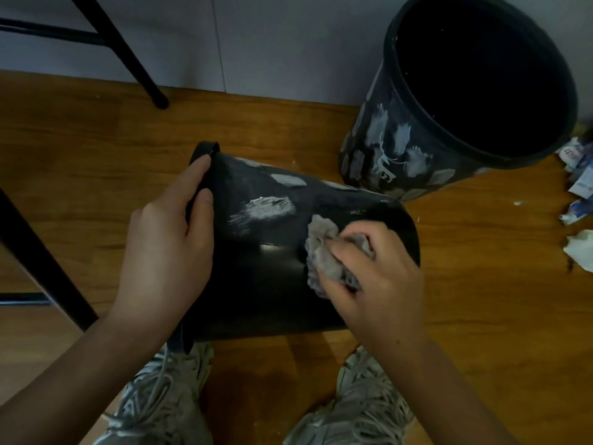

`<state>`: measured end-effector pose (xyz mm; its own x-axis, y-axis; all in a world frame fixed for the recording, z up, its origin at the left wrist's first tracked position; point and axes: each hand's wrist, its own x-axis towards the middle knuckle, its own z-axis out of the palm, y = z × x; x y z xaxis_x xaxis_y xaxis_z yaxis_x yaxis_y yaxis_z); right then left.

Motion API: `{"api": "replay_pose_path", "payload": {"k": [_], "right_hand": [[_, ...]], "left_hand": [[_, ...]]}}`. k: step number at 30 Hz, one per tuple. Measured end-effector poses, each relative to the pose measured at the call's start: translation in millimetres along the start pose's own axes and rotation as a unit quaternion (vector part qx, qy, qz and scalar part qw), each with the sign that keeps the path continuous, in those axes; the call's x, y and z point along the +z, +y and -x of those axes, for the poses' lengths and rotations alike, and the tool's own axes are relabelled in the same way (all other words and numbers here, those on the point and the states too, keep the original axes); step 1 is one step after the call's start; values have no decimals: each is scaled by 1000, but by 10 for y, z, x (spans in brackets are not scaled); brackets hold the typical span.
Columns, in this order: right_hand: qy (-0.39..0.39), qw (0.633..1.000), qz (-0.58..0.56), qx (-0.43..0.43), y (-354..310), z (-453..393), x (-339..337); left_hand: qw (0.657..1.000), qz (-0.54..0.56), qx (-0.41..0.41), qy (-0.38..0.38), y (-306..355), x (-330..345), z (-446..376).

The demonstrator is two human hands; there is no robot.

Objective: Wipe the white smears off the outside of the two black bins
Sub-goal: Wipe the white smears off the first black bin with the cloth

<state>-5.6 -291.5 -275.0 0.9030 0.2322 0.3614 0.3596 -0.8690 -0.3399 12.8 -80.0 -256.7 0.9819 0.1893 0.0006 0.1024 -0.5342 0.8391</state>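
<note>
A black bin (266, 277) lies on its side on the wooden floor, mouth to the left. White smears (266, 208) mark its upper wall. My left hand (167, 239) grips the rim at the mouth. My right hand (375, 277) clutches a crumpled grey cloth (321, 248) and presses it against the bin's wall near the base. A second black bin (449, 101) stands upright at the back right, its outside covered with several white smears (391, 146).
Black metal furniture legs (128, 56) stand at the back left, and another leg (38, 261) crosses the left edge. Crumpled papers and wrappers (577, 194) lie on the floor at the right. A grey wall runs along the back. My two shoes (362, 393) are below the bin.
</note>
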Motion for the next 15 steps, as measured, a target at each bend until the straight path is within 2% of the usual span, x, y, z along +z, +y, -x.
{"api": "replay_pose_path", "payload": {"k": [6, 15], "right_hand": [[-27, 996, 46, 71, -107, -415, 88], [-28, 999, 21, 33, -301, -193, 89]], "left_hand": [[1000, -4, -2, -4, 0, -3, 5], [1000, 10, -8, -3, -21, 6, -16]]}}
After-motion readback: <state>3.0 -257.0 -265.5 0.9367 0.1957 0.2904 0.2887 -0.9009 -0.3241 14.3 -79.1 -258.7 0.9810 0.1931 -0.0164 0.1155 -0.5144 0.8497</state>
